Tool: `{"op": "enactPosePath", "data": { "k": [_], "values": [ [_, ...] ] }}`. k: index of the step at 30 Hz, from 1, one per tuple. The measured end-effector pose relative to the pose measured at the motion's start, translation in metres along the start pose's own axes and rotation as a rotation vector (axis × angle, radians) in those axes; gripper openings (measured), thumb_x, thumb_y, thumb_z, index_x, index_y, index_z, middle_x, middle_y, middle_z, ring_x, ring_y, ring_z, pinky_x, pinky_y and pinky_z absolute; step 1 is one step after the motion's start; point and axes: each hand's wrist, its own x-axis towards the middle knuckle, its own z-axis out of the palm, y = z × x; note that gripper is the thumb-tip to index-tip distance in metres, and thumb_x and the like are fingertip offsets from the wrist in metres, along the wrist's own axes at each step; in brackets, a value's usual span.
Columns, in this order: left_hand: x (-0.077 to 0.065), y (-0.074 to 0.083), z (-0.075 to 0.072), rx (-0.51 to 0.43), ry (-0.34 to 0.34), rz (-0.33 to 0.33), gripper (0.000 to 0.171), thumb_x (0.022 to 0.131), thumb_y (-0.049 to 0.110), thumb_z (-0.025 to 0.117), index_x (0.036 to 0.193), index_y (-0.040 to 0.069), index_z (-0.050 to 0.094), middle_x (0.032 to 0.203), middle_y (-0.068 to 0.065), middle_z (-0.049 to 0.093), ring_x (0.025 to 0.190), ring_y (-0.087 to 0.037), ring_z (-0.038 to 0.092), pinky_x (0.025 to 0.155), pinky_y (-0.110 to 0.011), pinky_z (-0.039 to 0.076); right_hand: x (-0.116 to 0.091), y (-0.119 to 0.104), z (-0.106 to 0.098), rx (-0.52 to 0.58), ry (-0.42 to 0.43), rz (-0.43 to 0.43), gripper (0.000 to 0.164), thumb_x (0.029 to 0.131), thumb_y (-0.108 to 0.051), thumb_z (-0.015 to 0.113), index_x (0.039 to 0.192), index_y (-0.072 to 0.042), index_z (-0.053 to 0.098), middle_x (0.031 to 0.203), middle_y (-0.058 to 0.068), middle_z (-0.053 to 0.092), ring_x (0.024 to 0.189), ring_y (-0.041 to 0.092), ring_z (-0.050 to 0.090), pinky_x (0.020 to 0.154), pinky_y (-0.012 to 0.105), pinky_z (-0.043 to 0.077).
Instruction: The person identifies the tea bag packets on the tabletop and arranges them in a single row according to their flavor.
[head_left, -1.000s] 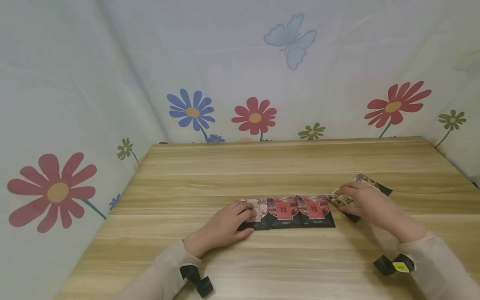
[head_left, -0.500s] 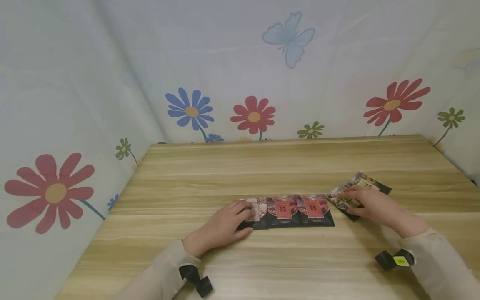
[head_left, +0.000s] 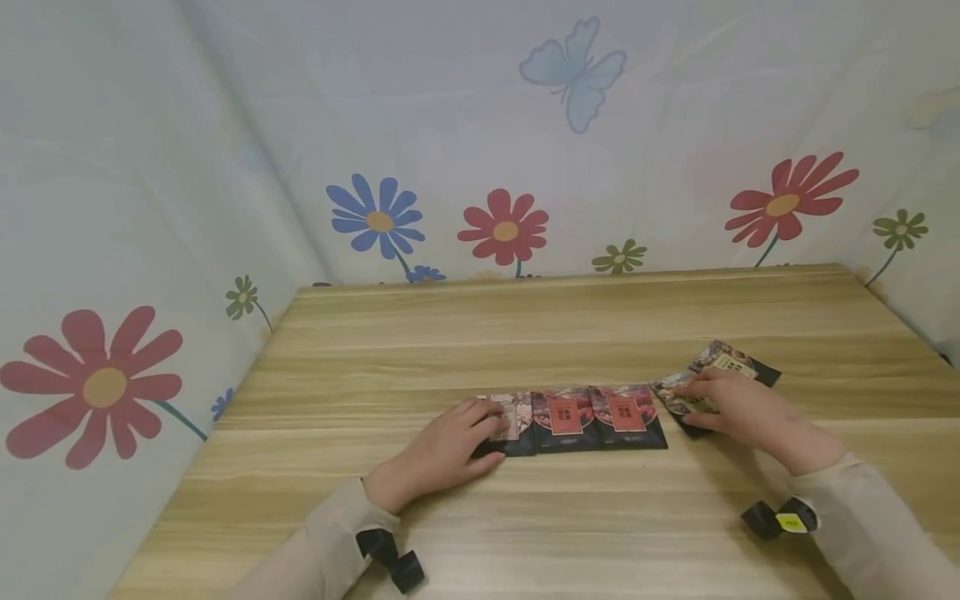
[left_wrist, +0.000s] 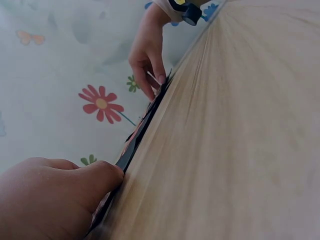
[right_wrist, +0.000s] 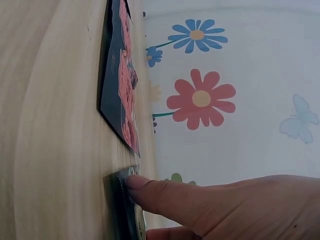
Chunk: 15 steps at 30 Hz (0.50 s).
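Flat dark sachets lie in a row on the table (head_left: 465,333). My left hand (head_left: 446,446) rests over the leftmost, a sachet with a pale flowered print (head_left: 522,417), with the thumb at its near edge. Beside it lie a first red-label sachet (head_left: 566,417) and a second red-label sachet (head_left: 627,417), edges close together. My right hand (head_left: 757,417) holds a yellow-green-label sachet (head_left: 678,396) at a slant just right of the row; in the right wrist view the thumb (right_wrist: 137,182) presses on this sachet's edge. The fingers hide part of its label.
Another yellow-label sachet (head_left: 727,358) lies angled behind the right hand, overlapping the held one in the head view. A flower-printed curtain (head_left: 420,100) stands behind the table's back edge and at its sides. Each wrist wears a small black camera.
My right hand and its sachet shift very slightly, staying by the right end of the row. The left hand stays on the flowered sachet. The head view drifts a little.
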Motion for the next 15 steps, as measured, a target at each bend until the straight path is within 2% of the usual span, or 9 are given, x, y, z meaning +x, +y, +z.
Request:
{"op": "enactPosePath", "data": {
  "k": [9, 15],
  "values": [
    [0.000, -0.001, 0.001, -0.006, 0.006, 0.005, 0.039, 0.092, 0.040, 0.059, 0.122, 0.014, 0.062, 0.128, -0.006, 0.059, 0.119, -0.022, 0.054, 0.104, -0.035, 0.047, 0.001, -0.012, 0.000, -0.022, -0.021, 0.082, 0.038, 0.082, -0.030, 0.073, 0.110, -0.004, 0.071, 0.100, 0.017, 0.064, 0.088, 0.030, 0.063, 0.076, 0.049, 0.055],
    [0.000, -0.001, 0.001, -0.008, 0.006, 0.012, 0.039, 0.092, 0.039, 0.059, 0.122, 0.014, 0.062, 0.128, -0.006, 0.058, 0.119, -0.021, 0.054, 0.104, -0.034, 0.047, 0.000, -0.015, 0.000, -0.040, -0.014, 0.079, 0.040, 0.083, -0.032, 0.073, 0.110, -0.004, 0.071, 0.097, 0.016, 0.062, 0.085, 0.028, 0.062, 0.075, 0.049, 0.054]
  ]
}}
